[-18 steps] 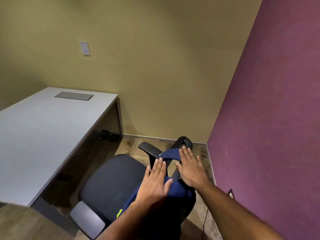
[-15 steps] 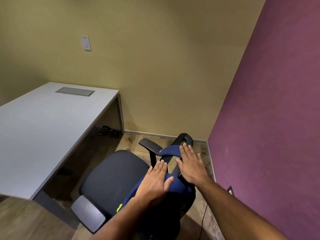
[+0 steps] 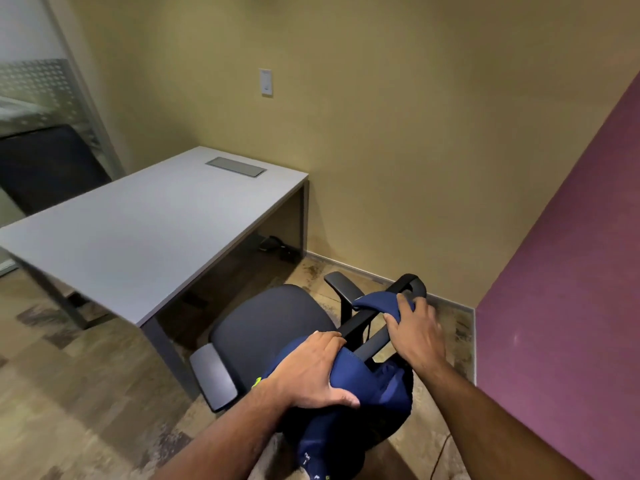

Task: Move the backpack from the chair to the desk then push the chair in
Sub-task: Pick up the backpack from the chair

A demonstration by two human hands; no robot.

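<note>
A dark blue backpack [image 3: 356,403] hangs over the backrest of a black office chair [image 3: 273,327], with one strap draped across the top of the backrest. My left hand [image 3: 311,370] grips the top of the backpack, fingers curled over it. My right hand [image 3: 415,327] is closed on the blue strap at the backrest's upper rail. The grey desk [image 3: 145,230] stands to the left of the chair, its top bare apart from a flush cable hatch.
A purple wall [image 3: 571,271] runs close along the right of the chair. The tan wall [image 3: 381,133] is behind. Cables [image 3: 280,249] lie on the floor under the desk's far end. Another dark chair [image 3: 48,168] sits behind the desk at the left.
Both hands lay flat on the backpack before; now their fingers have curled and taken hold of it. The view has swung right and pulled back, showing more of the desk.
</note>
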